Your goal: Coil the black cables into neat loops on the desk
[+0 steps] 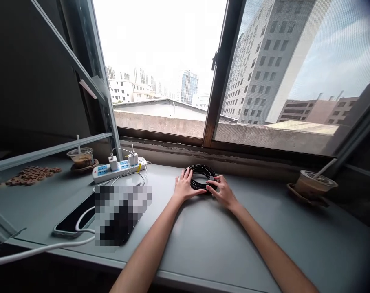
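A coil of black cable (pixel 200 167) lies on the grey tabletop just below the window. My left hand (pixel 183 186) spans the left side of the coil, with fingers apart on its upper left and the thumb along its lower edge. On the right side, my right hand (pixel 222 191) has its thumb and fingers bent around the cable. A small grey piece (pixel 212 178), perhaps a connector, shows by the right fingertips. Both hands cover parts of the coil.
Left of my arms lie a phone (pixel 73 215), a blurred-out object (pixel 120 215) and white cords. Behind them sits a power strip (pixel 120 167) with plugged-in chargers. Lidded drink cups stand at left (pixel 81 158) and right (pixel 315 185). Brown pieces (pixel 34 176) lie far left.
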`<state>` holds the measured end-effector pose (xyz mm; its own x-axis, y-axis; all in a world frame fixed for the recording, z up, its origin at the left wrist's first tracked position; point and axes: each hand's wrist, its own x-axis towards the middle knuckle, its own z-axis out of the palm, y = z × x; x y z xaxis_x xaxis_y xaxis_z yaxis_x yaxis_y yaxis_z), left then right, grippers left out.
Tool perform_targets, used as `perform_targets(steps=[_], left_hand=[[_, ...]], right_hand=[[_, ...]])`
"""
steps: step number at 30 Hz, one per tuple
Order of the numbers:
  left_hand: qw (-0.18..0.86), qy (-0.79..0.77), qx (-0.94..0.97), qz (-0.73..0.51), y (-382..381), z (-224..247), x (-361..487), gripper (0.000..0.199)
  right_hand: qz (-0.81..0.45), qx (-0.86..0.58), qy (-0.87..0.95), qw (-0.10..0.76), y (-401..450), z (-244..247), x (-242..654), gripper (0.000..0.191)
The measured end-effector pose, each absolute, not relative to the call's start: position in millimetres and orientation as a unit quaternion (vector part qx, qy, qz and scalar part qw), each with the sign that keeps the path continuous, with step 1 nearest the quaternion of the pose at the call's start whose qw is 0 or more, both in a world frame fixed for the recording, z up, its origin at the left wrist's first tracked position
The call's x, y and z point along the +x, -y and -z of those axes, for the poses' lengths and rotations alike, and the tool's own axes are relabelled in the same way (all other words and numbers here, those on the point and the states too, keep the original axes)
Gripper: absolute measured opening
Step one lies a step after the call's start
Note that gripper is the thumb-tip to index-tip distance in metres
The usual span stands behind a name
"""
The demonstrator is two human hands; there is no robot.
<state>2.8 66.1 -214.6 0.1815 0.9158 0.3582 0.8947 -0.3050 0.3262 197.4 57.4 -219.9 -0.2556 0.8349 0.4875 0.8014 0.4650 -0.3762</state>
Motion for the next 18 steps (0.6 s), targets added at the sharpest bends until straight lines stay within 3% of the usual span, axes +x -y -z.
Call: perform_targets(steps=[9,14,18], left_hand=[[0.021,-0.575,0.777,-0.256,-64.7,211.9,-2.0,0.096],[0.007,-0.629,0.725,-0.281,-66.9,207.1,-6.8,0.058],[0.008,-0.696,0.657,-0.29,-73.2,207.9,-16.4,0.037]], right_hand=[[-0.035,-0.541,0.768,0.34,-58.5,233.0,194.4,0.042],[-0.023,-0.608,0.714,0.346,-60.3,223.5,208.5,0.045],[-0.001,-0.674,0.678,0.295,-65.7,226.8,222.9,0.042]])
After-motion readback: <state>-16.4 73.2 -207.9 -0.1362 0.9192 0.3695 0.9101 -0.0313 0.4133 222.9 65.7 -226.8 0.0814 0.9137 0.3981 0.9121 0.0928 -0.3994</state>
